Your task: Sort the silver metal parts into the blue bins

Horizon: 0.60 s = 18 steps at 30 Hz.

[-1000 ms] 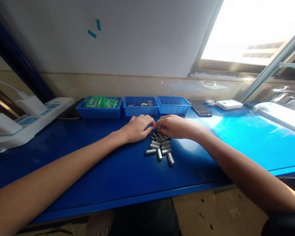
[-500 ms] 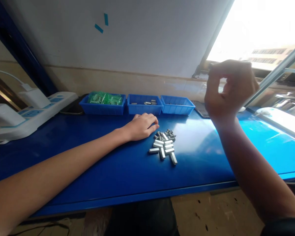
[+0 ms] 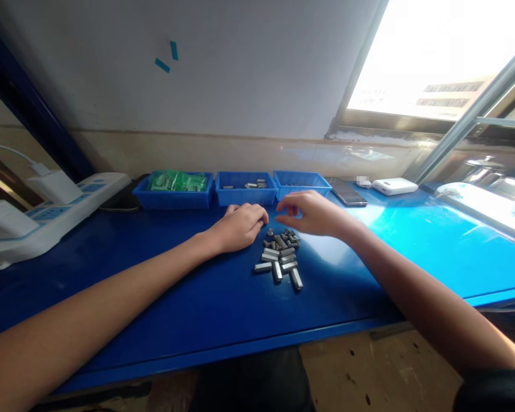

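Note:
My left hand (image 3: 242,229) rests on the blue table with its fingers loosely bent and nothing visible in them. Just right of it lies a pile of metal parts. Short screws (image 3: 289,236) make up its far side, and silvery hexagonal standoffs (image 3: 277,270) its near side. One screw (image 3: 270,232) sits at the pile's edge by my left fingertips. Over the far side of the pile hovers my right hand (image 3: 311,213), thumb and index finger apart, no object seen between them.
Along the wall stand three blue bins: one with green-wrapped parts (image 3: 171,200), one with standoffs (image 3: 245,197), one with small parts (image 3: 304,175). A power strip (image 3: 64,209) is at left. A phone (image 3: 347,191) and a white device (image 3: 395,186) lie at right.
My right hand has come down and left from in front of the window to the pile. My left hand has stayed by the pile, its fingers slightly shifted. The view has tilted a little.

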Each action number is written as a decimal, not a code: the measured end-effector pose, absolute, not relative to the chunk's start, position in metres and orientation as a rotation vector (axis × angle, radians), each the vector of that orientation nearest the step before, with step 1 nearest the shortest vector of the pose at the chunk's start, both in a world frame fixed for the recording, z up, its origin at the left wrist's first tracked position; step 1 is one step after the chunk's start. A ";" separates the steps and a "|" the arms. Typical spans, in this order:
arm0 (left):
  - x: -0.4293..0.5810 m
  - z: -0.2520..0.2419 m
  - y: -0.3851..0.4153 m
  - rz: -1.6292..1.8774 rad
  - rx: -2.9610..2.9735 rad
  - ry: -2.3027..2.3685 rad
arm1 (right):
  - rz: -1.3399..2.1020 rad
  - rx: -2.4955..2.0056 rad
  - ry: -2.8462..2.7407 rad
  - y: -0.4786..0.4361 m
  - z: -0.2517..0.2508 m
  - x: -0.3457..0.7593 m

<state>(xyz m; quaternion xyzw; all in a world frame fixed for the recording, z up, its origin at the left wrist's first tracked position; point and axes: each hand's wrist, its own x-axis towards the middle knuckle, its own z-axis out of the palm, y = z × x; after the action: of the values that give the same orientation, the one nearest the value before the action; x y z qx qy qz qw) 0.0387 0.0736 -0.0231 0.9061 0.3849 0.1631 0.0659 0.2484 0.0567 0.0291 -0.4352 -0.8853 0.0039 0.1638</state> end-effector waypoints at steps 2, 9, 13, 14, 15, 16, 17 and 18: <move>0.038 -0.024 0.074 0.496 2.737 1.194 | 0.097 -1.162 -2.690 0.054 0.018 0.233; 0.039 -0.025 0.073 0.498 2.755 1.236 | -0.085 -0.998 -2.370 0.047 0.014 0.222; 0.040 -0.022 0.072 0.499 2.723 1.206 | -0.567 -0.798 -1.730 0.048 0.043 0.244; 0.040 -0.022 0.072 0.495 2.720 1.202 | -0.653 -0.797 -1.604 0.052 0.048 0.251; 0.040 -0.022 0.072 0.492 2.718 1.201 | -0.706 -0.838 -1.539 0.057 0.052 0.257; 0.040 -0.022 0.072 0.493 2.716 1.201 | -0.722 -0.925 -1.547 0.063 0.054 0.262; 0.040 -0.022 0.072 0.495 2.715 1.202 | -0.701 -1.055 -1.614 0.067 0.053 0.266; 0.040 -0.022 0.072 0.499 2.713 1.205 | -0.646 -1.208 -1.728 0.071 0.052 0.268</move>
<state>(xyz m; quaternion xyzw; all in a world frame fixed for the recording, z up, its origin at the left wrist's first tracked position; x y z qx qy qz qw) 0.0395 0.0725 -0.0221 0.8993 0.3996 0.1654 0.0655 0.2675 0.0708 0.0516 -0.4890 -0.6992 -0.2613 0.4513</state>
